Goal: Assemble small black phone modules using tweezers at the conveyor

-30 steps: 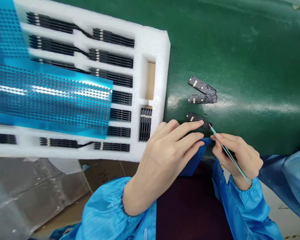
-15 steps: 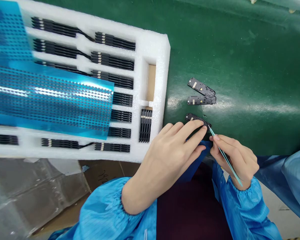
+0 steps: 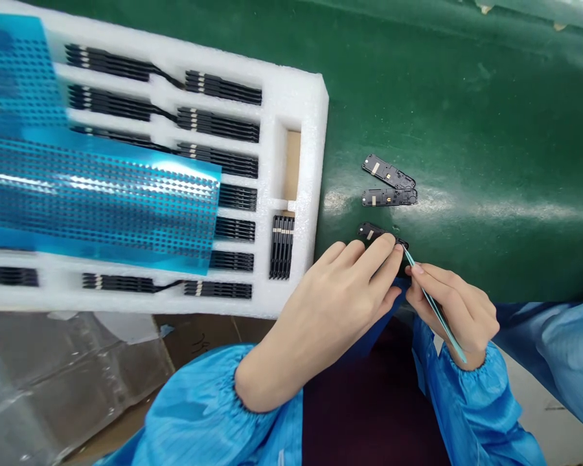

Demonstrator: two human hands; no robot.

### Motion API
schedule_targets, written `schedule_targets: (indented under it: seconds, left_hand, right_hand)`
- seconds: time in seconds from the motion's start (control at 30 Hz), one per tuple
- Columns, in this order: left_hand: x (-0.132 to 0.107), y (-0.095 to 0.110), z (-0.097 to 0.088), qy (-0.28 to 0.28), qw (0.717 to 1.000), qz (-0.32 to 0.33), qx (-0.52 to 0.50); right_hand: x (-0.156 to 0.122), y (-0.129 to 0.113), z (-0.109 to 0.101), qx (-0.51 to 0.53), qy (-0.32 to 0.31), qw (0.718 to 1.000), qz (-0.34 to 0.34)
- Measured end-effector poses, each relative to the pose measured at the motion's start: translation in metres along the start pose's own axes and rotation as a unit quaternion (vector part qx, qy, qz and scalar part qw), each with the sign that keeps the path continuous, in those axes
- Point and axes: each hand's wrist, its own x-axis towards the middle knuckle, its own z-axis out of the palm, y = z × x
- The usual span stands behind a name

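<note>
With its fingers, my left hand [image 3: 340,291] steadies a slim black plastic part [image 3: 370,231] at the near edge of the green table. The hand covers much of that part. In my right hand [image 3: 459,307] are light-blue tweezers [image 3: 436,306], gripped between thumb and fingers. Their tips touch the right end of the black part, close to my left fingertips. Just beyond lie two more black parts, one slanted [image 3: 388,171] and one level [image 3: 389,197], touching at their right ends. Each carries a pale strip.
A white foam tray [image 3: 311,155] on the left holds rows of black parts [image 3: 223,88] in its slots. Blue film sheets [image 3: 97,194] with small dark dots lie over it. Brown cardboard [image 3: 199,333] is below the table edge. Blue cloth [image 3: 558,343] shows at right.
The view has shifted slightly. Both hands stay at the same black part, with the tweezer tips still at its right end.
</note>
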Motion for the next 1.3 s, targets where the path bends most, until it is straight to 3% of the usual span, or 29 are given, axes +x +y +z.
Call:
schedule_targets:
  seconds: [0.5,0.9,1.3]
  left_hand:
    - [0.008,0.000,-0.006,-0.042,0.997,0.033,0.053]
    - [0.010,0.003,-0.006,-0.035,0.997,0.030,0.063]
    - [0.003,0.003,-0.004,-0.002,0.999,0.016,0.036]
  right_hand:
    - [0.002,-0.002,0.000,0.024,-0.002,0.999,0.028]
    - [0.001,0.007,0.008,0.061,0.089,0.992,0.068]
    - [0.001,0.009,0.009,0.054,0.059,0.996,0.034]
